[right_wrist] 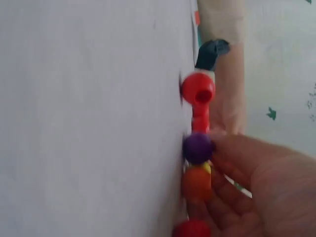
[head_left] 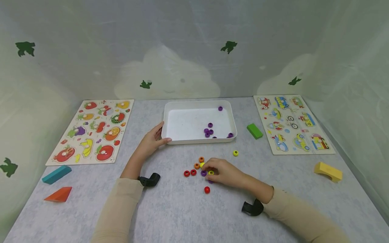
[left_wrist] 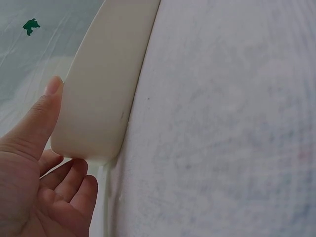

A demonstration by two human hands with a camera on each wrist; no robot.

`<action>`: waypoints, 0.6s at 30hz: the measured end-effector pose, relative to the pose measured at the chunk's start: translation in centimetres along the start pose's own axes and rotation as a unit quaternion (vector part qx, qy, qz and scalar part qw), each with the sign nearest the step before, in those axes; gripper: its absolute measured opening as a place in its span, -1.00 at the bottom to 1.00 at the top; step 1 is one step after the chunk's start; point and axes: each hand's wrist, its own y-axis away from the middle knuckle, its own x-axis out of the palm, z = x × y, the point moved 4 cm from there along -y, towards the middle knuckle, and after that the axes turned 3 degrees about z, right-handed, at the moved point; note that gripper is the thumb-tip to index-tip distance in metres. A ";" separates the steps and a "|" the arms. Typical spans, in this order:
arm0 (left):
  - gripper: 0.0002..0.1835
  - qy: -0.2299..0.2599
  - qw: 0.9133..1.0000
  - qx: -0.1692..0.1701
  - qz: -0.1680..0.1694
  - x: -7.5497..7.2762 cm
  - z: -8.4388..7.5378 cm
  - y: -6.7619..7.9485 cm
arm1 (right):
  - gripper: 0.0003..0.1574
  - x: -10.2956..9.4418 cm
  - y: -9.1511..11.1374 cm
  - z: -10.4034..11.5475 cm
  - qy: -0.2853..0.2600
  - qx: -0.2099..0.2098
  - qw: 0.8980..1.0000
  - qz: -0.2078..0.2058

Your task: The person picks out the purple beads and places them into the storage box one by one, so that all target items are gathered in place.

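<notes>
The left hand (head_left: 149,143) holds the near left corner of a white tray (head_left: 182,125), its thumb on the front rim and bent fingers along the side. In the left wrist view, the tray wall (left_wrist: 98,94) stands between thumb and table. Several purple beads lie in the tray's right half. Over a loose cluster of beads, the right hand (head_left: 226,172) brings thumb and index finger to a purple bead (right_wrist: 198,148) and appears to pinch it. Red beads (head_left: 186,173), orange beads (head_left: 197,166) and yellow beads (head_left: 211,172) lie around the fingertips; some are partly hidden.
A fruit puzzle board (head_left: 91,135) lies left, a vehicle puzzle board (head_left: 291,128) right. Blocks lie about: green (head_left: 254,131), yellow arch (head_left: 328,171), blue (head_left: 56,174), orange (head_left: 59,194). A yellow bead (head_left: 235,153) and a red bead (head_left: 207,190) sit apart.
</notes>
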 end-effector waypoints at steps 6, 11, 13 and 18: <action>-0.06 -0.001 1.000 0.001 0.000 0.0 0.0 0.0 | -0.75 0.4 -0.4 0.2 0.022 0.025 0.999 -0.009; -0.05 -0.006 1.000 0.007 0.005 0.0 0.0 0.0 | -0.81 0.3 -0.9 0.6 0.032 0.039 0.999 0.005; -0.05 -0.003 1.000 0.007 0.004 0.0 0.0 0.0 | -0.80 -0.2 -1.2 0.7 0.023 0.036 0.999 0.000; -0.06 0.004 1.000 0.004 -0.002 0.1 0.0 0.0 | -0.75 -3.1 -2.2 0.7 -0.001 -0.004 0.998 -0.056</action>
